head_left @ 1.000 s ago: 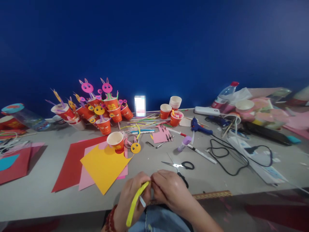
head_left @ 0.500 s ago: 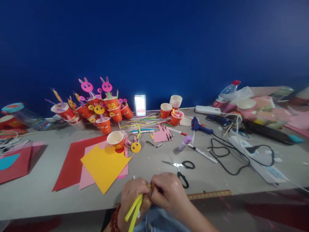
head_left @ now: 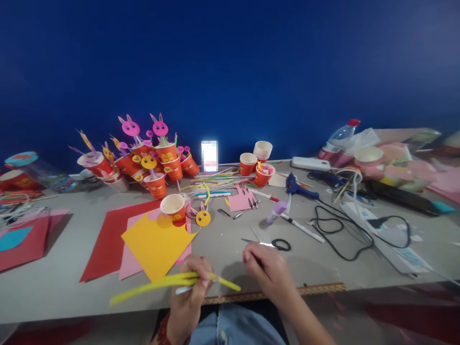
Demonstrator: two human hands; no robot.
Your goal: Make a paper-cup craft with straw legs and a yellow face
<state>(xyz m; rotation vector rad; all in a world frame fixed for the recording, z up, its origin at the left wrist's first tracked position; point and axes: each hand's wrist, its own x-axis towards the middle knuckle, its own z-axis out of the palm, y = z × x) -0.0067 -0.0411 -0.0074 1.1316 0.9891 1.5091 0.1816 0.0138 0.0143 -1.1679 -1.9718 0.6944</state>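
My left hand (head_left: 194,282) is closed around yellow pipe cleaners (head_left: 154,286). Their long ends reach out to the left, and a short twisted end sticks out to the right of my fingers. A thin white piece (head_left: 184,290) also shows at this hand. My right hand (head_left: 268,268) is apart from the left, its fingers curled over the near part of the black-handled scissors (head_left: 281,245). One handle loop is hidden beneath it, and whether the fingers grip anything is hidden.
Yellow paper (head_left: 161,244) lies over pink and red sheets, with a paper cup (head_left: 173,207) on it. A yellow face cutout (head_left: 203,218), glue stick (head_left: 276,212), blue glue gun (head_left: 300,188), black cable (head_left: 341,254) and power strip (head_left: 384,244) are around. Decorated cups (head_left: 154,184) stand behind.
My hands have come apart. The left has turned, swinging the pipe cleaners' long ends out to the left. The right has moved up and right, over the scissors.
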